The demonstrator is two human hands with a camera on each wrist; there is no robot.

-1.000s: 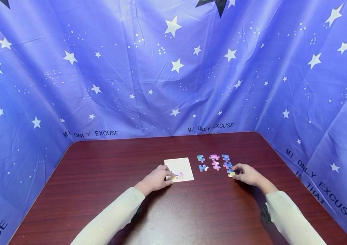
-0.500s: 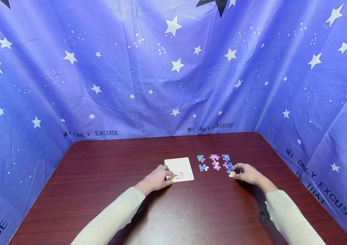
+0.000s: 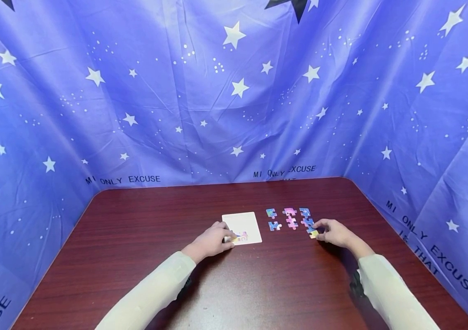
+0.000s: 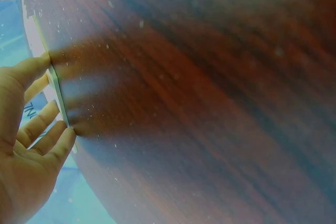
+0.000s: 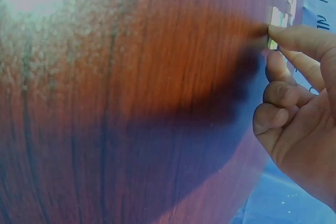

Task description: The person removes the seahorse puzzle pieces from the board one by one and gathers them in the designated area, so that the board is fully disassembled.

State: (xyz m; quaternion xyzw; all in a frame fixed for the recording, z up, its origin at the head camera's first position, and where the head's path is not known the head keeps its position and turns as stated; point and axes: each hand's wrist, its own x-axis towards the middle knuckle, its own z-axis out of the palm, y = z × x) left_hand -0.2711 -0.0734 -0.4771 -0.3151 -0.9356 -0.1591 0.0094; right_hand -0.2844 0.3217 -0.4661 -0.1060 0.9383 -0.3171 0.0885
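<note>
In the head view my left hand (image 3: pixel 211 240) rests at the near left corner of a white square puzzle board (image 3: pixel 244 222). Its fairly straight fingers and thumb touch the board's edges, and a small colourful picture part shows beside the fingertips. The left wrist view shows the thumb (image 4: pixel 37 67) at the board's thin edge. My right hand (image 3: pixel 334 233) pinches a blue and yellow puzzle piece (image 3: pixel 313 234) between thumb and forefinger, low over the table. The other right fingers are curled in, as the right wrist view shows. Part of the piece is hidden by the fingertips.
Several jigsaw pieces lie in loose rows right of the board, among them a pink piece (image 3: pixel 291 223) and a blue one (image 3: pixel 274 226). They lie on a dark red wooden table (image 3: pixel 155 220). A blue star-patterned curtain (image 3: pixel 200 91) encloses its back and sides.
The blue and yellow piece has shifted very slightly to the right with my right hand. My left hand and the board have stayed still.
</note>
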